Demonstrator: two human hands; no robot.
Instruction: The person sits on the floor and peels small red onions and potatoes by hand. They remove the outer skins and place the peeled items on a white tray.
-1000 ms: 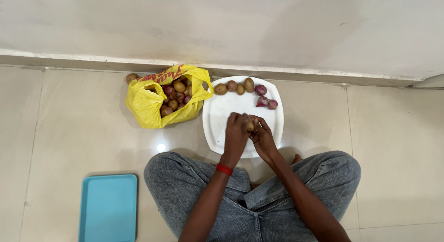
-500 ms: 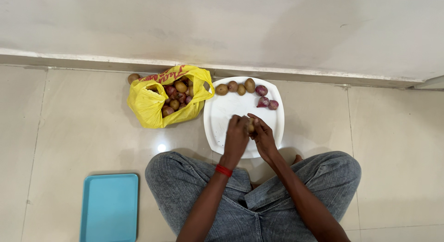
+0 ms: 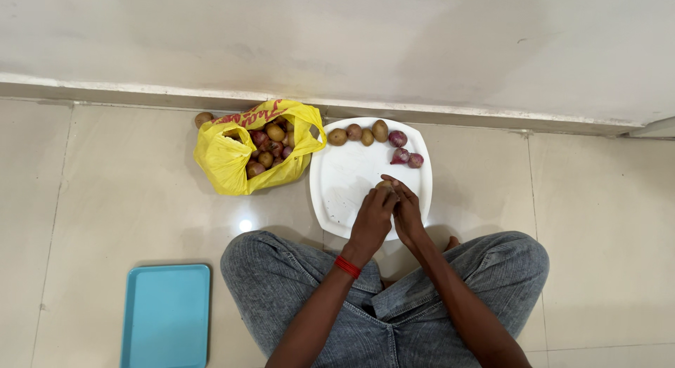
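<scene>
I sit cross-legged on a tiled floor. My left hand [image 3: 373, 220] and my right hand [image 3: 406, 212] are pressed together over a white tray [image 3: 339, 179], both gripping a small brown potato [image 3: 384, 186] that shows only at the fingertips. A red band circles my left wrist. Along the tray's far edge lie several potatoes [image 3: 358, 134] and three reddish onions [image 3: 405, 150]. To the tray's left stands an open yellow plastic bag [image 3: 223, 157] filled with potatoes and onions.
A loose potato [image 3: 203, 118] lies behind the bag by the skirting. A light blue tray [image 3: 166, 314] lies on the floor at my lower left. A white wall [image 3: 351, 44] runs across the far side.
My hands shifted slightly right and nearer to my legs over the white tray. My left hand now wraps more over the potato, which is more hidden than before.
</scene>
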